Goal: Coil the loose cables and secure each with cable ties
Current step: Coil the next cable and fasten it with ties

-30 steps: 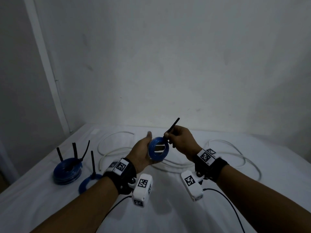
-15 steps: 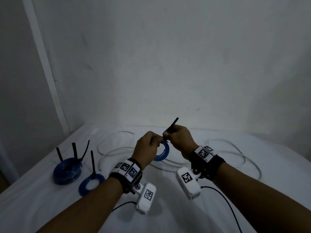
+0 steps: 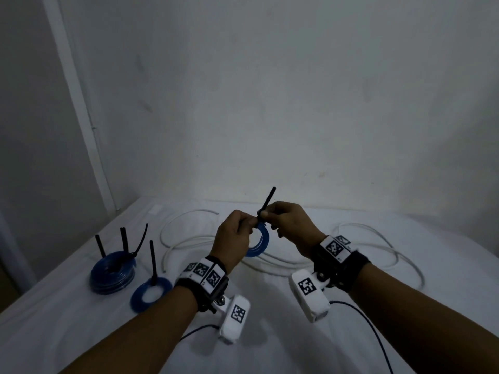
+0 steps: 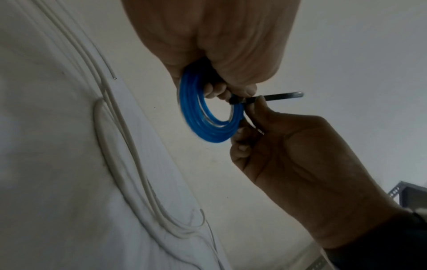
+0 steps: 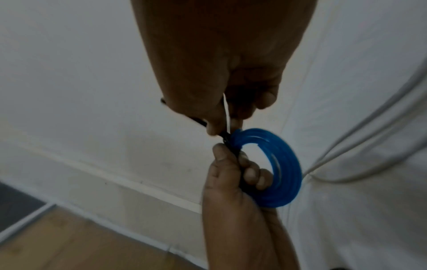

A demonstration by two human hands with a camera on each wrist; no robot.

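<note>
Room: plain pale walls are meeting in a corner at the left, where a white strip [image 3: 78, 103] is running up the wall; a patch of wooden floor [image 5: 69, 243] is showing below a white skirting in the right wrist view.
Surface: a white sheet [image 3: 81, 333] is covering the counter, creasing lightly and lying in dim light.
White cable [image 3: 283, 261]: lying loose on the sheet in wide loops behind and to the right of the hands.
Blue coil [image 3: 260, 242]: being held up above the sheet, between both hands, standing roughly on edge.
Tie [image 3: 268, 199]: a black strip, wrapping the top of the coil, its free tail sticking up and away past the right thumb.
Left hand [image 3: 233, 242]: curling its fingers through and round the coil, thumb and forefinger pinching it at the tie's head.
Right hand [image 3: 290, 225]: pinching the tie's tail between thumb and fingers, right against the coil.
Big coil [image 3: 113, 272]: sitting on the sheet at the left, with three black tie tails standing up from it.
Small coil [image 3: 151, 292]: lying flat just beside the big one, nearer the left forearm, with one tie tail standing upright.
</note>
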